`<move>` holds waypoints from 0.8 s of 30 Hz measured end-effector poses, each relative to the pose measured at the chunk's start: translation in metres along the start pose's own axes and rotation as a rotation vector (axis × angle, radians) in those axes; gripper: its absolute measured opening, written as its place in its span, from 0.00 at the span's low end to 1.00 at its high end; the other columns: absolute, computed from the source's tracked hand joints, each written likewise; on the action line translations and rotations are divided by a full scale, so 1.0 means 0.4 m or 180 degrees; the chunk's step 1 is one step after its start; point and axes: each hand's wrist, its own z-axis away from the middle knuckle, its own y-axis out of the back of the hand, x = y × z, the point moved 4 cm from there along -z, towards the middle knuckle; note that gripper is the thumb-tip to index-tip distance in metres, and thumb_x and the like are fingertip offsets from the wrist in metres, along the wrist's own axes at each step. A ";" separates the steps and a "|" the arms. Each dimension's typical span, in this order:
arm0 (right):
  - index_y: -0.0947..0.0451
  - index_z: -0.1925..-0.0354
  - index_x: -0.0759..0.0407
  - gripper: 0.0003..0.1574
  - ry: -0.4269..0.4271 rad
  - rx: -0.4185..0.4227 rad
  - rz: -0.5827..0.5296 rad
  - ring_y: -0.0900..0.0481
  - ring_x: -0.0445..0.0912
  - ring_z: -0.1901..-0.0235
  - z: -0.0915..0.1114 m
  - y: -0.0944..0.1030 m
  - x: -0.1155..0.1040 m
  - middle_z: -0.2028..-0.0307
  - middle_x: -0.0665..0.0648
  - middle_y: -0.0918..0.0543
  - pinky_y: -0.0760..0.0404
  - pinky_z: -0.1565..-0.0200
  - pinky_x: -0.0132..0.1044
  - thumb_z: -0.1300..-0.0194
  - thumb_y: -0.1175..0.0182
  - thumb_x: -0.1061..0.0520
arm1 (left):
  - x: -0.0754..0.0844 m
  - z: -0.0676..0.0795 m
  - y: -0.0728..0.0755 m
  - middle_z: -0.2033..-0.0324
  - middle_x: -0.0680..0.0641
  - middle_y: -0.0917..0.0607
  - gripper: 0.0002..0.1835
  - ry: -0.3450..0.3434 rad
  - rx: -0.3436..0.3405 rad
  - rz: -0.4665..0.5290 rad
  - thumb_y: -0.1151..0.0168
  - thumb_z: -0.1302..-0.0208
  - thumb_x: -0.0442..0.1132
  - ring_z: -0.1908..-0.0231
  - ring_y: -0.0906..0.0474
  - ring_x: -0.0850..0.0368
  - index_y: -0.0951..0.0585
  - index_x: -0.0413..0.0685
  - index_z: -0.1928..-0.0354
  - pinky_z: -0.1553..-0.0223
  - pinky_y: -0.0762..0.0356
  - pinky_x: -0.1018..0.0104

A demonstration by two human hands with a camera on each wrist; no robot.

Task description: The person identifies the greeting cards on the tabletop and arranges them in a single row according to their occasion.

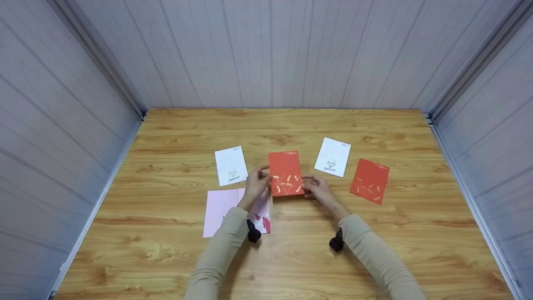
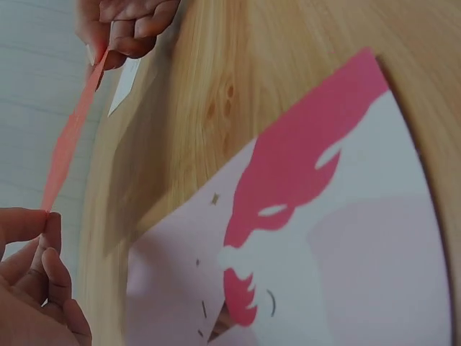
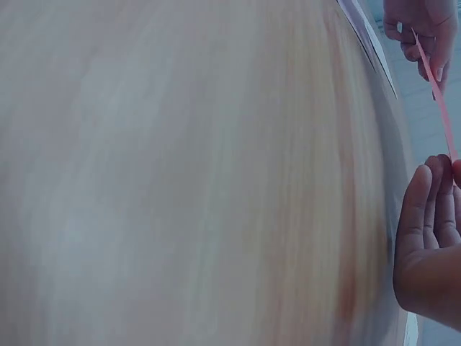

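Note:
Between the two hands, a red card (image 1: 285, 168) with gold feather prints is held up above the wooden table. The left hand (image 1: 256, 183) pinches its left edge between thumb and fingers. On the opposite edge, the right hand (image 1: 320, 189) pinches it near the lower corner. Both wrist views show the red card (image 2: 70, 137) nearly edge-on, clear of the table. Below the left forearm lie two overlapping pink cards (image 1: 220, 208), partly hidden by the sleeve; the left wrist view shows a dark pink unicorn shape (image 2: 288, 187) on one of them.
A white card (image 1: 231, 166) lies left of the hands, another white card (image 1: 333, 157) to the right. Farther right rests a second red card (image 1: 369, 181). Pale panel walls (image 1: 270, 54) enclose the wooden table (image 1: 308, 266) at the back and sides.

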 end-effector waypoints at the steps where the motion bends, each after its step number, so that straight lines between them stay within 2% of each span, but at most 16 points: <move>1: 0.33 0.50 0.69 0.21 0.0025 0.0016 0.0018 0.24 0.43 0.72 -0.001 0.002 -0.002 0.64 0.57 0.22 0.24 0.70 0.36 0.43 0.46 0.67 | 0.003 0.002 -0.002 0.74 0.42 0.22 0.17 -0.0023 -0.0018 -0.0007 0.45 0.43 0.27 0.75 0.26 0.55 0.28 0.33 0.50 0.75 0.29 0.70; 3: 0.33 0.50 0.70 0.21 0.0072 0.0064 0.0031 0.24 0.42 0.72 -0.001 0.007 -0.007 0.65 0.56 0.22 0.25 0.70 0.36 0.44 0.46 0.68 | 0.010 0.007 -0.007 0.74 0.41 0.22 0.17 -0.0085 -0.0055 -0.0030 0.44 0.44 0.27 0.74 0.26 0.54 0.27 0.32 0.51 0.74 0.29 0.69; 4: 0.33 0.50 0.70 0.21 0.0086 0.0093 0.0012 0.24 0.42 0.72 -0.001 0.009 -0.010 0.66 0.56 0.22 0.25 0.70 0.36 0.44 0.46 0.68 | 0.000 0.002 -0.012 0.75 0.43 0.22 0.17 -0.0083 -0.0055 -0.0046 0.44 0.44 0.28 0.75 0.27 0.56 0.27 0.33 0.51 0.75 0.29 0.70; 9: 0.34 0.50 0.72 0.22 0.0259 0.0093 -0.0095 0.23 0.42 0.74 0.002 0.021 -0.023 0.69 0.54 0.22 0.24 0.73 0.35 0.44 0.45 0.69 | 0.006 0.010 -0.023 0.74 0.43 0.22 0.17 0.0025 -0.0186 0.0045 0.44 0.44 0.28 0.73 0.27 0.52 0.27 0.35 0.50 0.76 0.30 0.69; 14: 0.34 0.50 0.72 0.21 0.0389 0.0121 -0.0032 0.23 0.43 0.74 0.008 0.039 -0.037 0.71 0.55 0.23 0.24 0.69 0.41 0.44 0.45 0.70 | 0.010 0.019 -0.033 0.74 0.45 0.23 0.18 0.0053 -0.0312 0.0019 0.44 0.43 0.28 0.72 0.27 0.53 0.27 0.37 0.49 0.75 0.31 0.70; 18: 0.32 0.51 0.70 0.21 0.0385 0.0218 0.0069 0.24 0.45 0.74 0.011 0.054 -0.042 0.71 0.58 0.25 0.25 0.65 0.47 0.45 0.45 0.71 | 0.012 0.031 -0.041 0.74 0.46 0.23 0.18 0.0056 -0.0410 -0.0074 0.44 0.43 0.30 0.71 0.27 0.55 0.27 0.39 0.49 0.73 0.31 0.69; 24: 0.31 0.50 0.69 0.22 0.0484 0.0155 0.0164 0.24 0.48 0.71 0.021 0.069 -0.041 0.69 0.63 0.26 0.26 0.63 0.50 0.45 0.44 0.71 | 0.014 0.049 -0.050 0.75 0.47 0.23 0.21 -0.0131 -0.0442 -0.0155 0.42 0.44 0.30 0.73 0.28 0.57 0.29 0.39 0.46 0.72 0.31 0.69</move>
